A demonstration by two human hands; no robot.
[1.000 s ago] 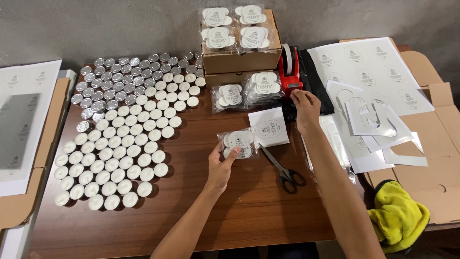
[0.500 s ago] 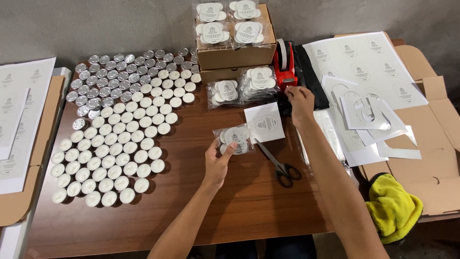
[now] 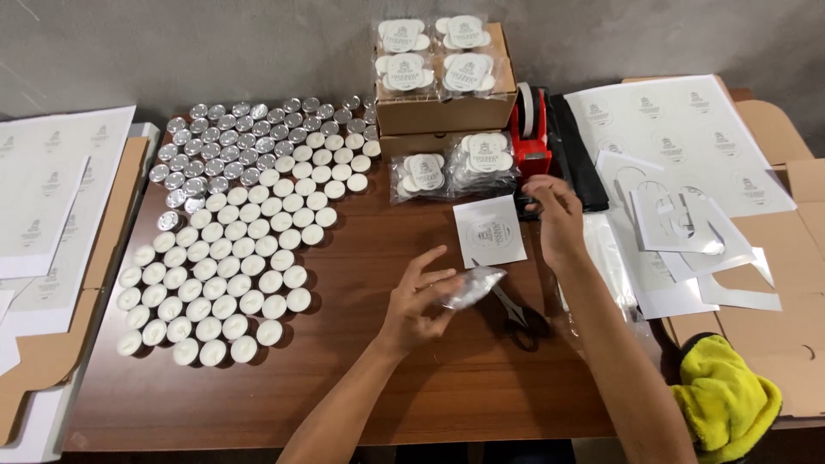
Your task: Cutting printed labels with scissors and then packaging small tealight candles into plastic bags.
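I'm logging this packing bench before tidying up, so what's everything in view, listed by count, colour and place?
tea lights: many, white and silver, table left
cardboard boxes: two, brown, stacked at back
bagged candle packs: six, clear, four on boxes, two in front
tape dispenser: one, red, beside boxes
label card: one, white, table centre
scissors: one, black
sticker sheets: several, white, right
cloth: one, yellow, lower right
left hand: holds clear bag
right hand: near dispenser

left hand (image 3: 418,302) grips clear plastic packet of white tealights (image 3: 472,287) | right hand (image 3: 554,209) at red tape dispenser (image 3: 529,137) | black-handled scissors (image 3: 518,315) just right of left hand
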